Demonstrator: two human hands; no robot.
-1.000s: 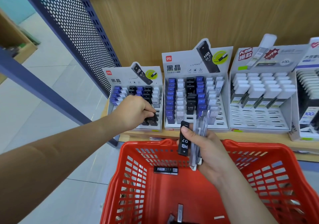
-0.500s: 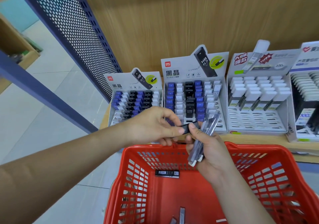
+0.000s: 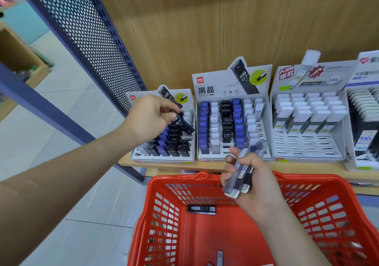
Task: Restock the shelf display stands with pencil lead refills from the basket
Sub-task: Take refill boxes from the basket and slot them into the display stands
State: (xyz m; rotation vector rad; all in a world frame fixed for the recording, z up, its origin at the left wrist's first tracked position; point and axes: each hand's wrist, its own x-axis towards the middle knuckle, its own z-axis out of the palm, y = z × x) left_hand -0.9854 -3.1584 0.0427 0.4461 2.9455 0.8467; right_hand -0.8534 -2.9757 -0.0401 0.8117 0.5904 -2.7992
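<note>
The left hand's (image 3: 149, 118) thumb and curled fingers pinch a black HB 0.7 refill case (image 3: 183, 123) by its upper end. The case tilts, its lower end just above the dark rows of the small display stand (image 3: 162, 158) beneath those fingers. The right hand (image 3: 258, 183) has its fingers curled round a bundle of clear refill cases (image 3: 241, 173), held slanted in front of the taller display stand (image 3: 213, 81). Below that hand sits the red basket (image 3: 174, 180), with a loose black case (image 3: 202, 208) lying on its floor.
</note>
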